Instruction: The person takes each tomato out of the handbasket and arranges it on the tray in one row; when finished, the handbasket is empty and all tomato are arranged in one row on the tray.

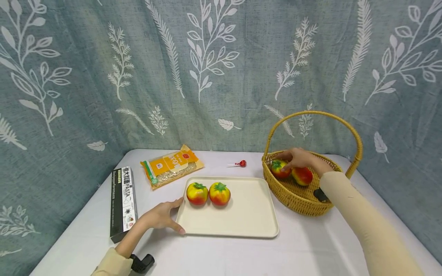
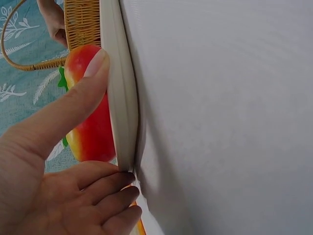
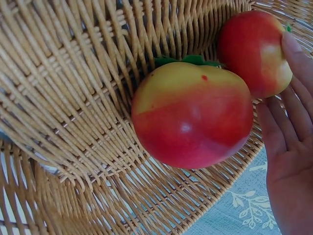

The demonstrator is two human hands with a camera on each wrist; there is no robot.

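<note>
My left hand [image 1: 161,217] is spread at the left end of a cream tray [image 1: 248,211], its thumb at the near corner and its other fingers along the left rim. Two red-and-yellow tomatoes with green leafy tops, a left one [image 1: 197,193] and a right one [image 1: 219,194], sit side by side on the tray. Inside a wicker basket [image 1: 297,205], my right hand [image 1: 299,158] grips one tomato [image 3: 253,55], with the thumb on one side and fingers on the other. A second tomato [image 3: 193,117] lies beside it, against the woven wall.
A yellow bag of grain [image 1: 172,166] lies behind the tray. To the left is a black-and-white pasta box [image 1: 123,203]. A red lollipop [image 1: 242,163] lies near the back edge. The basket's tall handle [image 1: 312,112] arches above the right hand, and a leaf-patterned curtain [image 1: 221,76] hangs behind.
</note>
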